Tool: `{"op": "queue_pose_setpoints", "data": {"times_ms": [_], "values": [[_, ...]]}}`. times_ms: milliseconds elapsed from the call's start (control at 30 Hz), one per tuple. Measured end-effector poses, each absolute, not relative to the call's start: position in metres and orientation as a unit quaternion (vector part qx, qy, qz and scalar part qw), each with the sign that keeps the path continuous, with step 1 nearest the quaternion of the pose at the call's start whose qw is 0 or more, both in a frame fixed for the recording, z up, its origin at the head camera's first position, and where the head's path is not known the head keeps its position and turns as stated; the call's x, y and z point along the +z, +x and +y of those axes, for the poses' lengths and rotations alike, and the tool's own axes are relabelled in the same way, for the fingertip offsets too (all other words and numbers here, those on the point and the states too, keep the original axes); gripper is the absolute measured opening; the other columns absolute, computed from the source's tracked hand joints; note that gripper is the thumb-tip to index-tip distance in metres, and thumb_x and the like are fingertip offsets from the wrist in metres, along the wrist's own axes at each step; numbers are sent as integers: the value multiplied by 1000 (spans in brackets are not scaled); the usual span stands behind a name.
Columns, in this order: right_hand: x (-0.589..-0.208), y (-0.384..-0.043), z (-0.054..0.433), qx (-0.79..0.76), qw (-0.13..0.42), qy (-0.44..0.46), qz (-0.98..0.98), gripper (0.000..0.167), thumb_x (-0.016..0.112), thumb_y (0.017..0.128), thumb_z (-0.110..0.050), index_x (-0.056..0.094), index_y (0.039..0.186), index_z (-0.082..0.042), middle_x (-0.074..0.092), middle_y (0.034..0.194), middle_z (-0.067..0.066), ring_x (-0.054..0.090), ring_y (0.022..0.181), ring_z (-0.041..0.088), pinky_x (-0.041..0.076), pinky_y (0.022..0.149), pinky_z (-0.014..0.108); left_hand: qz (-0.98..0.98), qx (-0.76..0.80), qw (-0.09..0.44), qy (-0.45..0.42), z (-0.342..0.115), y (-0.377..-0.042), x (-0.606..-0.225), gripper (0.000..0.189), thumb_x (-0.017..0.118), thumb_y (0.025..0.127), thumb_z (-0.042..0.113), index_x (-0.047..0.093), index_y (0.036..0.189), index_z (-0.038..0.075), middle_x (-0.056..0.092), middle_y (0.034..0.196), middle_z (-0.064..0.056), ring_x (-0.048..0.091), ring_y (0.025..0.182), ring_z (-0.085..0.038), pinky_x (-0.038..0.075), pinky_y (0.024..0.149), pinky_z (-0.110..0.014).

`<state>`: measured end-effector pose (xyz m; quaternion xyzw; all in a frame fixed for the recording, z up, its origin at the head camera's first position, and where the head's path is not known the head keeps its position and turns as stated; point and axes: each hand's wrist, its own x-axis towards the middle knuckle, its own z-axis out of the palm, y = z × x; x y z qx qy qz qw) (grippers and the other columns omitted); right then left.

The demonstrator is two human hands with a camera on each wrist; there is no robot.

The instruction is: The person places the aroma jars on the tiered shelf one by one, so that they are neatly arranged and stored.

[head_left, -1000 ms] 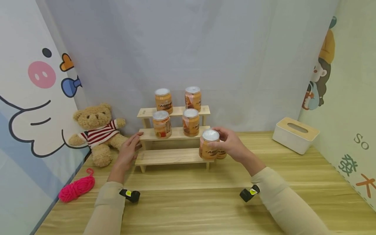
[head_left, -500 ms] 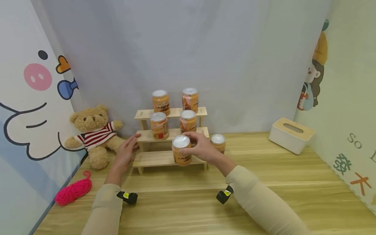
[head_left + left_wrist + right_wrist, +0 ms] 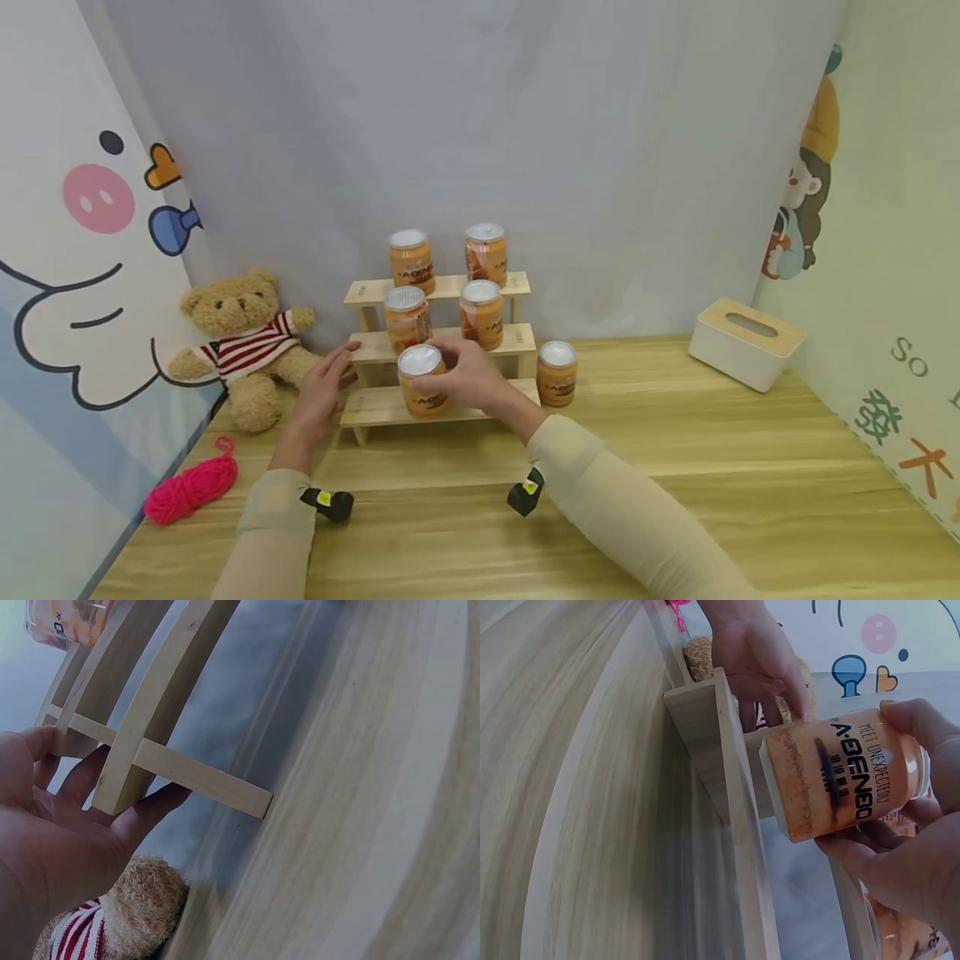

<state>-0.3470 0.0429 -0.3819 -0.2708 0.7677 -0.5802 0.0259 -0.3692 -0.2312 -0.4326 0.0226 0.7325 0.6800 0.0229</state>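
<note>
A three-tier wooden display rack [image 3: 371, 405] stands near the back wall. My left hand [image 3: 324, 398] grips its left end, thumb at the middle board and fingers round the ends in the left wrist view [image 3: 67, 817]. My right hand [image 3: 472, 379] holds an orange dessert can [image 3: 424, 398] with a silver lid, over the left half of the bottom tier. In the right wrist view, the can [image 3: 832, 776] sits between thumb and fingers, its base close over the bottom board. Two similar cans [image 3: 481, 318] stand on the middle tier and two more [image 3: 411, 262] on the top.
Another can [image 3: 557, 383] stands on the table right of the rack. A teddy bear [image 3: 243, 346] in a striped shirt sits left of it, with pink yarn [image 3: 191, 490] in front. A tissue box [image 3: 742, 350] is at the back right.
My right hand has carried the can leftward from the rack's right end to over the bottom tier's left half. The can on the table has come into full view. My left hand keeps its place.
</note>
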Motion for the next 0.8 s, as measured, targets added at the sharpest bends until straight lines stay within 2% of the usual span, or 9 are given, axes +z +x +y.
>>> {"op": "queue_pose_setpoints", "data": {"times_ms": [133,367,800], "values": [[-384,-348,33,-572,18,-272,773,46,86,82,-21,69,124,-9,70,108,2,65,95,15,51,81,32,731,681,26,21,-229,-367,-428,55,40,107,46,38,156,22,23,164,-7,29,146,-35,20,109,-68],[-387,-349,27,-570,10,-244,784,53,87,81,-22,67,127,-6,69,112,3,64,99,14,51,84,33,729,683,32,17,-224,-360,-417,51,37,110,37,36,157,17,22,164,-11,28,146,-37,19,109,-68],[-390,-349,22,-577,-3,-210,789,53,89,78,-23,61,120,-5,65,112,5,63,99,17,51,85,36,738,675,15,12,-229,-369,-432,56,41,105,52,40,155,25,23,164,-7,31,145,-33,22,108,-67]]}}
